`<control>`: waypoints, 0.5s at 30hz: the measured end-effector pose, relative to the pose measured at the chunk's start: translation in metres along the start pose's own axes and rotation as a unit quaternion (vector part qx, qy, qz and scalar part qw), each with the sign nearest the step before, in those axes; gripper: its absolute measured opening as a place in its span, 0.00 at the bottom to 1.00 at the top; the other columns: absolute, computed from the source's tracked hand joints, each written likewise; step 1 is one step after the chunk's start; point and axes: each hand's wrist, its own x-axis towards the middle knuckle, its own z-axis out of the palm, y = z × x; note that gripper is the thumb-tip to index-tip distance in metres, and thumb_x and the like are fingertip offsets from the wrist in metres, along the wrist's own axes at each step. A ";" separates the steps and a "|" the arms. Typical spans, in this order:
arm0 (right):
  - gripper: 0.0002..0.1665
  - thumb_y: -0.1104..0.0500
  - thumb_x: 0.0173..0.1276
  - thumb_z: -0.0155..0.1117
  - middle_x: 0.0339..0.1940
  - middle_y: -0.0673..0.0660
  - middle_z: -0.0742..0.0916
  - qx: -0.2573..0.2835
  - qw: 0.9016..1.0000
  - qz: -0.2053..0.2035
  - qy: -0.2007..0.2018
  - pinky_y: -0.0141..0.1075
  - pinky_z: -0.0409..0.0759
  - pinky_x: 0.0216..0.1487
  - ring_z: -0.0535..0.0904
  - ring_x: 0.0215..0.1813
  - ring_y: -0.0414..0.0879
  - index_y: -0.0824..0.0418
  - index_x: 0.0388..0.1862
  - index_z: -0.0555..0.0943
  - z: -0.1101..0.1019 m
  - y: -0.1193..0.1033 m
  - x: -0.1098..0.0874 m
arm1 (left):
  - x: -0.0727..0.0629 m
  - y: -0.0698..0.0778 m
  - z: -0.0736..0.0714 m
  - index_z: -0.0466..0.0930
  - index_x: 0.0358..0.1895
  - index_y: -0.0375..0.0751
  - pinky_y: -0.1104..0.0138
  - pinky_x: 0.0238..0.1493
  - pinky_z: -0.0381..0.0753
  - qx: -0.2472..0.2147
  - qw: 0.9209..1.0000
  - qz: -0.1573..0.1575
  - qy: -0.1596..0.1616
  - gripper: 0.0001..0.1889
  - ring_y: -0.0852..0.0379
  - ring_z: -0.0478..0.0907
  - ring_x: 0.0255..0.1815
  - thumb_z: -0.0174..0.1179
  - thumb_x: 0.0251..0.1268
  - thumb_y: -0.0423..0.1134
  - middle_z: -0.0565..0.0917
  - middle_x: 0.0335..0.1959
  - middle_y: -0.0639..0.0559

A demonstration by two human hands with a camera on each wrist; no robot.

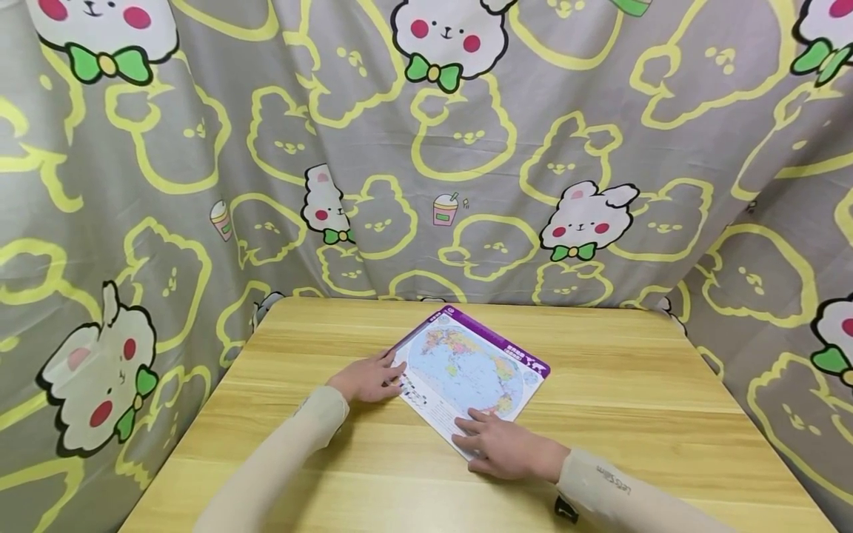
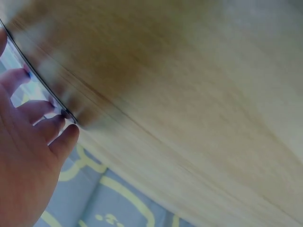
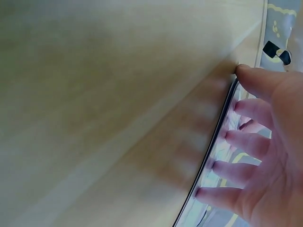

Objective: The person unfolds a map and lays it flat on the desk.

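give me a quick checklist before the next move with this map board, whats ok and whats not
1. Left hand touching the map board: ok, it is at the board's left side.
2. Right hand touching the board: ok, over its near right edge.
3. Printed map facing up: ok, it shows in the head view.
4. Board square to the table: not ok, it is turned at an angle.
5. Purple strip uncovered: ok, neither hand is on it.
6. Board pressed fully flat: cannot tell from these views.
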 end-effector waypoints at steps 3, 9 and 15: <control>0.27 0.48 0.71 0.54 0.69 0.60 0.70 -0.005 1.000 -0.005 -0.002 0.58 0.64 0.62 0.63 0.68 0.65 0.54 0.67 0.71 0.001 0.003 -0.004 | -0.001 0.002 0.000 0.60 0.72 0.50 0.56 0.68 0.60 0.011 1.000 0.003 -0.002 0.31 0.43 0.50 0.73 0.41 0.71 0.60 0.55 0.73 0.38; 0.27 0.49 0.71 0.55 0.69 0.62 0.69 0.001 1.000 -0.002 -0.002 0.55 0.66 0.63 0.62 0.68 0.65 0.53 0.67 0.72 0.002 0.009 -0.014 | -0.005 0.008 -0.001 0.63 0.71 0.45 0.55 0.67 0.60 0.006 1.000 0.021 0.004 0.31 0.41 0.52 0.73 0.43 0.71 0.58 0.57 0.72 0.39; 0.26 0.51 0.71 0.55 0.70 0.62 0.69 0.015 1.000 0.010 -0.005 0.55 0.66 0.63 0.61 0.69 0.65 0.51 0.67 0.72 0.001 0.015 -0.022 | -0.006 0.011 0.004 0.62 0.71 0.43 0.55 0.68 0.59 0.006 1.000 0.031 0.003 0.31 0.41 0.51 0.73 0.42 0.72 0.58 0.56 0.73 0.39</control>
